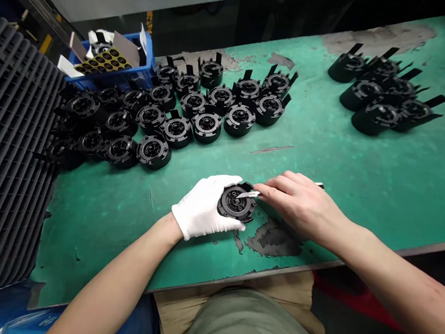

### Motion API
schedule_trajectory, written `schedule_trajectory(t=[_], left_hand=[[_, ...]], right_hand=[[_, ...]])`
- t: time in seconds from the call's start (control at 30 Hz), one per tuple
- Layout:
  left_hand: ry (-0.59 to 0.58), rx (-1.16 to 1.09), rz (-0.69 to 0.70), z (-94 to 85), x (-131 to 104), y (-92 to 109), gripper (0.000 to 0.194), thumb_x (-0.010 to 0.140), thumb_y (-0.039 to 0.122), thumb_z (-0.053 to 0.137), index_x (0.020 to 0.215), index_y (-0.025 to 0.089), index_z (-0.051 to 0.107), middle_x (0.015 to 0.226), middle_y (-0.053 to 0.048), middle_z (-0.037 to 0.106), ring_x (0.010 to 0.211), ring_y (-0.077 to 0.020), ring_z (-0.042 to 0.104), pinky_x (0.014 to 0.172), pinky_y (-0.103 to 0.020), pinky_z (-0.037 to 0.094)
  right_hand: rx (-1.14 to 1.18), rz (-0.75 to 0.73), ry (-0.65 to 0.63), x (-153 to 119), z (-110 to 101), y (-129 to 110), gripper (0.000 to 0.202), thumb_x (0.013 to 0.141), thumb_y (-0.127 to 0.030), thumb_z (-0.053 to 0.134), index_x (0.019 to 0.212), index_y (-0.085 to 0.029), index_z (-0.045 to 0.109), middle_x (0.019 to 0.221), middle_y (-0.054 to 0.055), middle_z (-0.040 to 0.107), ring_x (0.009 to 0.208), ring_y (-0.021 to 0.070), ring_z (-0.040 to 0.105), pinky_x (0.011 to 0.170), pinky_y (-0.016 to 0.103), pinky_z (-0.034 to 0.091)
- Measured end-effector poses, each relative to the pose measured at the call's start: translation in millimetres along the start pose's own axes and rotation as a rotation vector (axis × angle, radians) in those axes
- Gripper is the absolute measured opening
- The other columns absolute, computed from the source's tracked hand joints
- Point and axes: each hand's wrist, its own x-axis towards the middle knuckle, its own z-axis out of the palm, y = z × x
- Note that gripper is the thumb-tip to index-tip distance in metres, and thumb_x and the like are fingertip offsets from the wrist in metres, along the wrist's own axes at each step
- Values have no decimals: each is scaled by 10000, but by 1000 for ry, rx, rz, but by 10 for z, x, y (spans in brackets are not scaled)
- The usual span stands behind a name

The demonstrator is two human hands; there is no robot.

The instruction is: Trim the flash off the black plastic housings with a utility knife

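My left hand (205, 208), in a white glove, is wrapped round a round black plastic part (234, 210) near the front of the green table. The part's ribbed, ringed face is turned up towards me. Bare, my right hand (297, 199) pinches a slim craft knife (249, 194) from the right side. The pointed silver blade reaches over the middle of the part; whether its tip touches there I cannot tell. A dark end of the handle shows past the right hand. Most of the handle is hidden by the fingers.
Several similar black parts (208, 124) stand grouped at the back left, and more (372, 91) at the right. A blue bin (148, 74) behind holds a sheet of round yellow-and-black stickers (104, 62). A grey slatted panel (3, 113) borders the left side.
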Motion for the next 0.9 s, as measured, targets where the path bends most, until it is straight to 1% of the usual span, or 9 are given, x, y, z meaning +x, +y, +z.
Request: schedule_trajectory(t=[0.27, 0.47, 0.53, 0.7, 0.9], left_hand=[[-19, -11, -1, -6, 7, 4, 981, 677, 630, 1029, 1473, 214, 634, 1444, -173, 747, 1348, -401, 725, 1189, -564, 574], [2, -12, 30, 3, 4, -9, 974, 677, 618, 1034, 1464, 203, 636, 1437, -177, 748, 1341, -395, 729, 1188, -553, 577], [7, -10, 38, -1, 7, 0, 954, 674, 619, 1035, 1446, 212, 650, 1424, -167, 756, 1330, -393, 733, 1180, -542, 584], [-11, -7, 21, -36, 33, 58, 828, 688, 585, 1034, 1365, 243, 702, 1382, -133, 775, 1304, -384, 744, 1160, -513, 593], [-31, -28, 5, -43, 53, 82, 810, 691, 525, 1039, 1367, 236, 698, 1361, -120, 784, 1282, -361, 754, 1152, -504, 593]], right_hand=[[-27, 5, -22, -29, -45, -31, 225, 1084, -150, 638, 1301, -176, 691, 1001, 77, 733, 836, 210, 506, 762, 362, 415], [-33, 25, -47, -56, -115, -51, 265, 1086, -152, 592, 1322, -197, 704, 981, 79, 730, 818, 214, 538, 746, 374, 428], [-34, 35, -59, -68, -126, -67, 296, 1072, -132, 586, 1333, -200, 707, 986, 82, 726, 818, 218, 546, 752, 380, 432], [-94, 20, -59, -74, -167, -130, 329, 1037, -58, 577, 1321, -175, 696, 974, 84, 705, 812, 220, 516, 737, 371, 408], [-150, 24, -73, -79, -232, -227, 381, 1016, -1, 533, 1328, -177, 662, 934, 73, 687, 808, 225, 498, 722, 366, 409]])
